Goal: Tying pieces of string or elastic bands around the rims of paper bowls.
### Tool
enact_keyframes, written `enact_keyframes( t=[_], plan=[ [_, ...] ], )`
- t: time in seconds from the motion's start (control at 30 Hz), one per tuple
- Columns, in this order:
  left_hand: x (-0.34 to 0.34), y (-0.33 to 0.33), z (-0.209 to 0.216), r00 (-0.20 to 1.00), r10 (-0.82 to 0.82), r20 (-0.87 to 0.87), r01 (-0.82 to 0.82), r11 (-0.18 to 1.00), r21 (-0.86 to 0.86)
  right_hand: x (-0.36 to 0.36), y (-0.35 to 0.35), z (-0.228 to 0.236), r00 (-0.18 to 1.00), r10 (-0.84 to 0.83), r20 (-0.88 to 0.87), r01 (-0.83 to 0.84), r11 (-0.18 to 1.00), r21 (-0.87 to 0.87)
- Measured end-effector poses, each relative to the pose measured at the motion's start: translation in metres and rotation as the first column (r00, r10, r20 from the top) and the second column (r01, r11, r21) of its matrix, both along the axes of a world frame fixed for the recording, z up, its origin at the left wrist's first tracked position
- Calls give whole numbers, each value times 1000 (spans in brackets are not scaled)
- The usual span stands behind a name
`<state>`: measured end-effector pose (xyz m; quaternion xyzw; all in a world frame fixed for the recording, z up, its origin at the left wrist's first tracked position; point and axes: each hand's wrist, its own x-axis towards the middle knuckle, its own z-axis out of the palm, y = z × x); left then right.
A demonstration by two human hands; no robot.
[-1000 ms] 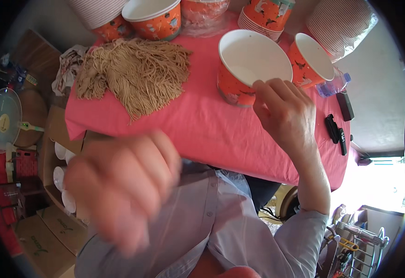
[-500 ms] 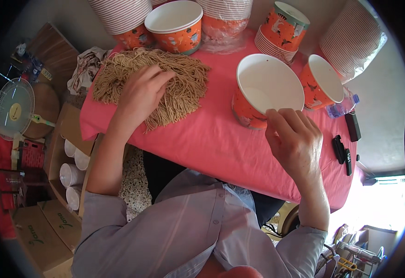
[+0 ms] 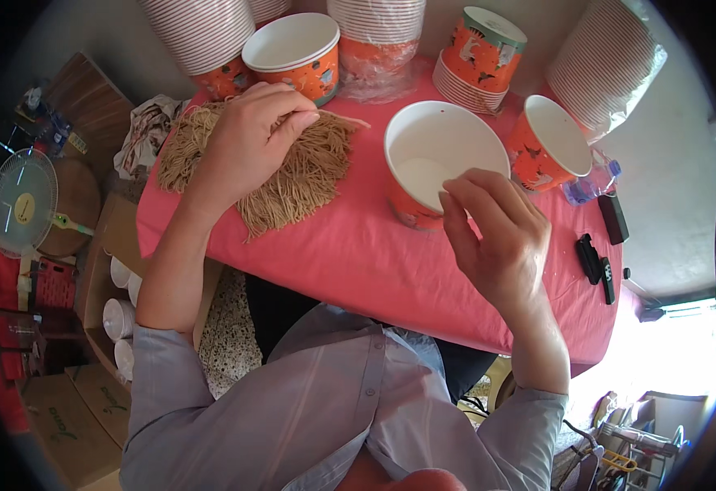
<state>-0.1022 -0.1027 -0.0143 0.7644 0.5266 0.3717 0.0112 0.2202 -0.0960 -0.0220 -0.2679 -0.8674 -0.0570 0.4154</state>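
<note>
My hands are well apart over the pink tablecloth (image 3: 358,254). Left hand (image 3: 261,135): above the tan yarn pile (image 3: 297,196), thumb and forefinger brought together on a single pale strand (image 3: 348,120), whose free end sticks out to the right. Right hand (image 3: 499,233): at the near side of the large orange bowl (image 3: 411,204), thumb and forefinger tips close together; cannot tell whether they pinch anything or touch the rim. The pile lies at the table's left, near the front edge, with the nested bowls (image 3: 315,78) just behind it. Possible faults, my judgement: the strand could snag and drag neighbours along, because the threads lie loose and crossed; a hard tug could shift the whole heap towards the edge, nothing visible pinning it down. The strand is thin, so a slack pinch might drop it. The bowl looks light and unfilled; a knock from my right knuckles could slide it into the smaller orange bowl (image 3: 530,155) just beside it, and that one could in turn push the plastic bottle (image 3: 594,182) beyond.
</note>
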Motion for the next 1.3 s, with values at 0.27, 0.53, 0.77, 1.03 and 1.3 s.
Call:
enact_keyframes(
  t=[0.27,0.53,0.77,1.03,1.3],
  plan=[
    [53,-13,27,993,-115,1,113,976,188,-29,-20,5,891,13,-454,-421,398,-815],
    [94,-52,3,972,-49,-229,132,922,365,-43,-34,-8,732,-187,-656,-603,272,-750],
    [120,-61,-19,927,-14,-374,190,879,437,-24,-50,-30,562,-356,-747,-689,297,-661],
    [155,-73,-44,914,-157,-374,303,878,371,20,-69,-50,352,-516,-781,-796,274,-540],
    [162,-65,-52,921,-246,-302,331,903,273,67,-53,-56,297,-557,-776,-697,429,-575]
  ],
)
